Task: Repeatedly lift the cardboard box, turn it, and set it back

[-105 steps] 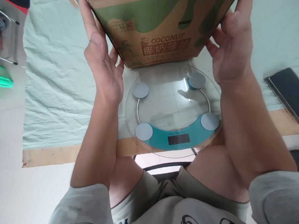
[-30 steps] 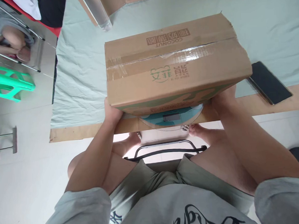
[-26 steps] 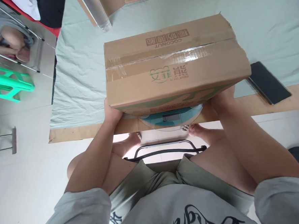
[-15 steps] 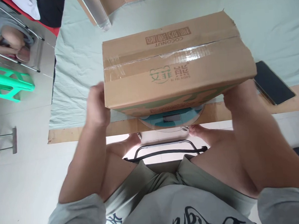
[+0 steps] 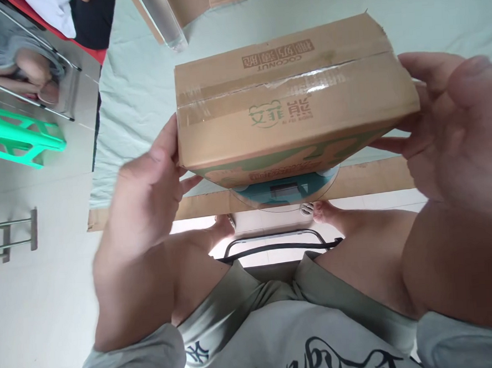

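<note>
Now I'm looking down at the cardboard box (image 5: 294, 98) in the middle of the frame — taped shut along its top, printed lettering upside down to me, sitting on the round glass scale (image 5: 286, 188), whose teal edge and dark display peek out under the box's near side. My left hand (image 5: 146, 195) is at centre left, fingers spread and loose, thumb just touching the box's left end, gripping nothing. My right hand (image 5: 454, 121) fills the right edge, palm open toward the box, fingertips near or against its right end; I can't tell whether they press on it — no grasp either way. Scale and box stand on the desk (image 5: 374, 176), its bare wooden rim showing at the near edge, with a pale green cloth (image 5: 132, 96) spread beyond. At upper centre a clear bottle (image 5: 163, 19) lies beside more cardboard. Far left, a green plastic stool (image 5: 14, 145) stands on the light floor, and another person's leg shows at upper left.
</note>
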{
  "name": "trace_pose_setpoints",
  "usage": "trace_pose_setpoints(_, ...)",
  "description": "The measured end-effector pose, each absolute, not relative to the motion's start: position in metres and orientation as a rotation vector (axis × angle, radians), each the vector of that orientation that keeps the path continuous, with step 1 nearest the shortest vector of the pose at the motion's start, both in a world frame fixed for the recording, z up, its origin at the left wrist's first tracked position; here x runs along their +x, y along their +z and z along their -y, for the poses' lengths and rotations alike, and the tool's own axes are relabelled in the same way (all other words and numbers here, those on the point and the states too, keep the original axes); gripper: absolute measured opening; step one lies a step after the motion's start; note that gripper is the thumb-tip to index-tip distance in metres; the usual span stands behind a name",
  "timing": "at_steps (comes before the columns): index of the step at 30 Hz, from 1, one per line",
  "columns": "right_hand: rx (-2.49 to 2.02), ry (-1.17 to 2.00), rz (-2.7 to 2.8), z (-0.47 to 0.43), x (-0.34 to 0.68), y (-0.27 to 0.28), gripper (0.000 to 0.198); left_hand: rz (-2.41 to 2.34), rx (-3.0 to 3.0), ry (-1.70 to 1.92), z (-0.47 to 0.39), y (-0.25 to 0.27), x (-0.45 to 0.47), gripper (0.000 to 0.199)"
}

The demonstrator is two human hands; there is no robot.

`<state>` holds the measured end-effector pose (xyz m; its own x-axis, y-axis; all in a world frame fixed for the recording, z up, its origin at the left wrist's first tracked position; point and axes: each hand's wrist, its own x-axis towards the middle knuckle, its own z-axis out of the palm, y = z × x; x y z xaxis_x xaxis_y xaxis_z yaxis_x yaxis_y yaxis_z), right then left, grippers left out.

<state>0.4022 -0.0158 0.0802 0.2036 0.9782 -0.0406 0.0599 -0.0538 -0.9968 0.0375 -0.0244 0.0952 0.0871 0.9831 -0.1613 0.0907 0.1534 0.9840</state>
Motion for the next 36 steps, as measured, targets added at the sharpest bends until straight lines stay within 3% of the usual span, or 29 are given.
trace_pose_setpoints(4, -1.279, 0.93, 0.985, 0.023, 0.383, 0.051, 0.08, -1.238, 1.128, 1.21, 0.043, 0.073, 0.057, 0.087)
trace_pose_setpoints(9, -1.135, 0.874, 0.982, 0.029, 0.356, 0.036, 0.073, -1.151, 1.138, 1.303, 0.047, 0.062, 0.078, 0.099)
trace_pose_setpoints(16, -1.052, 0.831, 1.003, 0.021, 0.359, 0.026, 0.09, -1.012, 1.107, 1.417, 0.044, 0.052, 0.077, 0.081)
trace_pose_setpoints(22, -0.945, 0.753, 1.139, 0.019, 0.364, 0.016, 0.074, -0.922, 1.067, 1.44, 0.043, 0.056, 0.08, 0.062)
trace_pose_setpoints(26, -0.76, 0.646, 1.261, 0.002, 0.367, -0.006, 0.077, -0.873, 1.143, 1.497, 0.03, 0.054, 0.086, 0.071)
trace_pose_setpoints(33, -0.586, 0.364, 1.469, -0.051, 0.374, -0.002, 0.064, -0.775, 1.37, 1.741, -0.031, 0.042, 0.095, 0.057)
trace_pose_setpoints(36, -0.52, 0.379, 1.42, -0.083, 0.369, 0.01, 0.051, -0.92, 1.216, 1.876, -0.076, 0.049, 0.091, 0.073)
